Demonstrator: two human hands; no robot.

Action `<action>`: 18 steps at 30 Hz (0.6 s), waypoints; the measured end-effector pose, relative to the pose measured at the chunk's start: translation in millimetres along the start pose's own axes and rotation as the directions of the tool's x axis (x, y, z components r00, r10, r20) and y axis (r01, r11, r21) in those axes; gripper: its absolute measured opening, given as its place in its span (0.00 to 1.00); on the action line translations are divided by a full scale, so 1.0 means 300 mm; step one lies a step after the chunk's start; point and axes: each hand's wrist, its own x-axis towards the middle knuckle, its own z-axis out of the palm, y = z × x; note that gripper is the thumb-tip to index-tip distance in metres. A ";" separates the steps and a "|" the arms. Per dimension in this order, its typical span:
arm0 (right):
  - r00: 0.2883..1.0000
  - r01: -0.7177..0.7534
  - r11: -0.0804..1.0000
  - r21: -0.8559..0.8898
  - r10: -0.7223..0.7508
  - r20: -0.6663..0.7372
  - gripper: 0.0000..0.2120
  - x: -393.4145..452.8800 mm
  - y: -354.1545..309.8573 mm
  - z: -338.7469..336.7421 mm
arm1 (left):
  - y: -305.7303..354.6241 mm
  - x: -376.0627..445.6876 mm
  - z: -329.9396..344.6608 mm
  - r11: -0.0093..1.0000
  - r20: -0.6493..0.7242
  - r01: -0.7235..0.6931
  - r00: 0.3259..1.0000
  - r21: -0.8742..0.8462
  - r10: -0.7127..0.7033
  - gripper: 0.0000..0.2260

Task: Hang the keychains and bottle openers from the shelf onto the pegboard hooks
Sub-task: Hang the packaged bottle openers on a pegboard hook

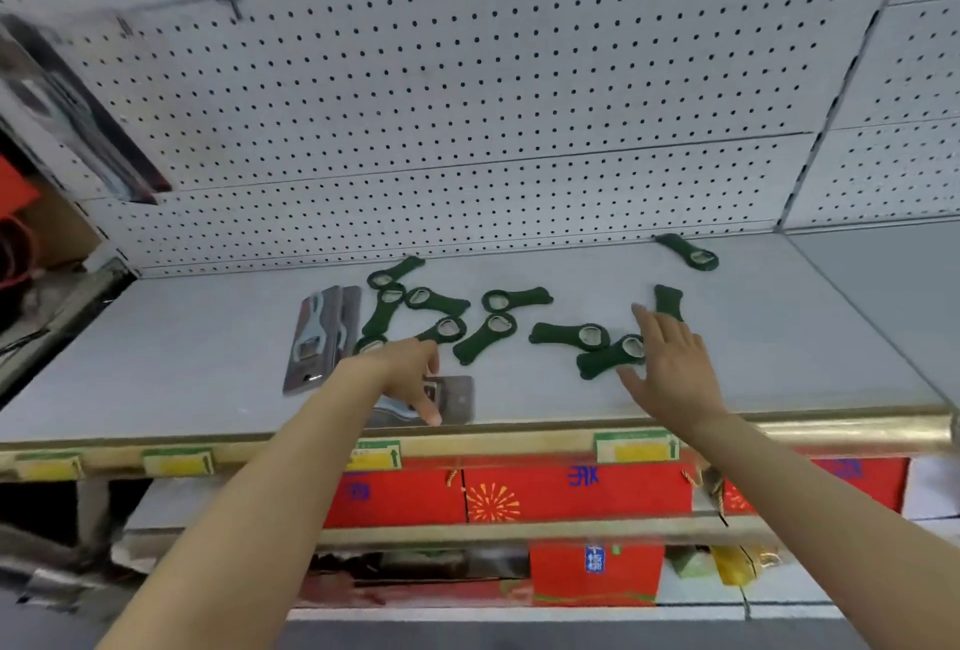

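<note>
Left hand [410,379] partly hides packaged opener [457,397] on shelf [208,363]

Probably shop: pegboard [467,77], price labels [636,446].

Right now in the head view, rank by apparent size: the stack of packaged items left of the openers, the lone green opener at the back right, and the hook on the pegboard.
1. Packaged stack, largest.
2. Lone green opener.
3. Pegboard hook: blurred and farther away, so its rank against the opener is unsure.
</note>
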 end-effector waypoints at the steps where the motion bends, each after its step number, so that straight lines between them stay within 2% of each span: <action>1: 1.000 0.010 1.000 0.002 -0.011 0.009 0.36 -0.010 -0.009 0.011 | 0.000 0.001 -0.001 1.000 -0.003 -0.007 1.000 0.018 0.007 0.32; 6: 0.999 0.048 0.998 0.039 -0.049 0.018 0.36 -0.060 -0.070 0.046 | 0.014 -0.014 -0.017 0.998 -0.039 -0.015 0.999 0.057 0.017 0.32; 9: 0.997 0.064 0.990 0.122 -0.067 0.024 0.32 -0.071 -0.146 0.051 | 0.014 -0.037 -0.023 0.990 -0.160 -0.065 0.986 -0.124 0.044 0.29; 11: 0.998 0.045 0.954 0.298 -0.058 0.035 0.27 -0.073 -0.228 0.050 | 0.035 -0.064 -0.033 0.947 -0.290 -0.131 0.956 -0.294 0.043 0.28; 13: 0.997 -0.027 0.825 0.564 -0.016 0.070 0.26 -0.067 -0.329 0.044 | 0.070 -0.082 -0.054 0.874 -0.414 -0.200 0.910 -0.443 -0.001 0.28; 15: 0.992 -0.119 0.615 0.779 0.038 0.122 0.23 -0.044 -0.426 0.037 | 0.110 -0.091 -0.070 0.785 -0.499 -0.254 0.863 -0.566 -0.080 0.29; 16: 0.988 -0.156 0.531 0.833 0.071 0.140 0.20 -0.030 -0.473 0.035 | 0.125 -0.088 -0.073 0.724 -0.510 -0.278 0.852 -0.631 -0.118 0.30; 18: 0.978 -0.185 0.438 0.880 0.166 0.123 0.11 -0.005 -0.547 0.043 | 0.135 -0.078 -0.070 0.626 -0.508 -0.315 0.847 -0.713 -0.153 0.30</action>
